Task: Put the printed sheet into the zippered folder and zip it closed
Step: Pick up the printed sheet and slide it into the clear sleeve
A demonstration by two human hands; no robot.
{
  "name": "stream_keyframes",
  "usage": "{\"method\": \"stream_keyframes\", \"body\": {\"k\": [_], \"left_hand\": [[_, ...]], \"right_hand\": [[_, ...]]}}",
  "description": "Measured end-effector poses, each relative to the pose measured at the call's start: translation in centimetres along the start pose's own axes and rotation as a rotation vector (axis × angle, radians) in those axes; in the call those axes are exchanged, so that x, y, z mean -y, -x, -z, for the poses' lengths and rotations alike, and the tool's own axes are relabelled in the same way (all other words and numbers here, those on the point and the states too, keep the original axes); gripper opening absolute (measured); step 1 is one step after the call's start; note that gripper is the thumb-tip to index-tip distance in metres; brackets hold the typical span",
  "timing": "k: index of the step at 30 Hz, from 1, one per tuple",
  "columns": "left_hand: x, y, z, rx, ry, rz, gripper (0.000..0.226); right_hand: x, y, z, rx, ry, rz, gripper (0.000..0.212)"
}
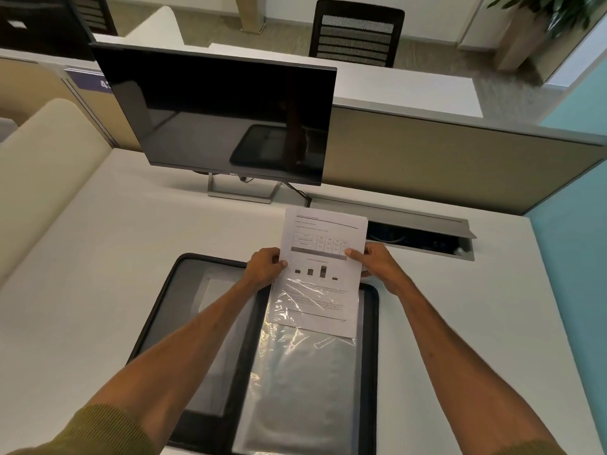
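On the white desk [98, 257], toward the left, a dark monitor [223, 119] stands at the back. In front of it the zippered folder [184, 290] lies open and flat, with its black zip border around both halves. Over the left half comes the left hand [264, 266]; its thumb lies on the front of the printed sheet [323, 244] at the left edge and the other fingers are curled there, so it pinches the paper. The sheet is over the right half of the folder: its lower part is inside the clear pocket [305, 372], whose plastic shines over the text, and its upper part sticks out past the far border. At the right edge the right hand [377, 264] pinches the sheet, thumb on the front, fingers behind. Further right, an open cable hatch [423, 238] is set in the desk.
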State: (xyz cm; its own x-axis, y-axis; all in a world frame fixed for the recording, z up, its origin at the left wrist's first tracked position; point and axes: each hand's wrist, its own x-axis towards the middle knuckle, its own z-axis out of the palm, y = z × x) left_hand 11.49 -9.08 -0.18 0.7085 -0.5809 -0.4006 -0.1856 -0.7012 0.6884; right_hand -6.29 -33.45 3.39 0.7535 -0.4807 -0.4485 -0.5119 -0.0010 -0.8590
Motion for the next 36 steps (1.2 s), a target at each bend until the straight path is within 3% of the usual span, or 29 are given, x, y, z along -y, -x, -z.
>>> {"method": "stream_keyframes", "body": {"k": [3, 5, 6, 10, 19, 25, 28, 32, 36], "left_hand": [[0.1, 0.8, -0.5, -0.200, -0.353, -0.116, 0.040], [-0.2, 2.2, -1.1, -0.365, -0.357, -0.258, 0.062], [-0.4, 2.8, -1.5, -0.369, -0.373, -0.352, 0.066], [0.1, 3.8, -3.4, -0.037, -0.694, -0.614, 0.045], [0.7, 3.4, -4.4, -0.062, -0.684, -0.620, 0.022], [0.4, 3.3, -4.5, -0.052, -0.678, -0.585, 0.009], [0.3, 3.3, -4.7, -0.047, -0.680, -0.572, 0.008], [0.4, 3.3, -4.6, -0.044, -0.675, -0.588, 0.012], [0.4, 3.3, -4.4, -0.057, -0.654, -0.600, 0.014]], "right_hand": [[-0.1, -0.9, -0.8, -0.124, -0.006, 0.042, 0.032], [-0.2, -1.2, -1.2, -0.130, 0.012, 0.054, 0.028], [-0.2, -1.3, -1.3, -0.119, 0.030, 0.052, 0.026], [-0.5, -1.1, -1.7, -0.063, 0.068, 0.018, 0.028], [-1.4, 0.1, -1.3, 0.029, 0.074, -0.043, 0.039], [-1.0, -0.4, -1.3, 0.153, 0.144, -0.098, 0.030], [-0.6, -1.4, -2.0, 0.054, 0.116, -0.043, 0.034], [0.3, -2.4, -2.8, -0.176, 0.200, 0.137, 0.017], [0.4, -2.5, -2.8, -0.197, 0.308, 0.208, 0.029]]}}
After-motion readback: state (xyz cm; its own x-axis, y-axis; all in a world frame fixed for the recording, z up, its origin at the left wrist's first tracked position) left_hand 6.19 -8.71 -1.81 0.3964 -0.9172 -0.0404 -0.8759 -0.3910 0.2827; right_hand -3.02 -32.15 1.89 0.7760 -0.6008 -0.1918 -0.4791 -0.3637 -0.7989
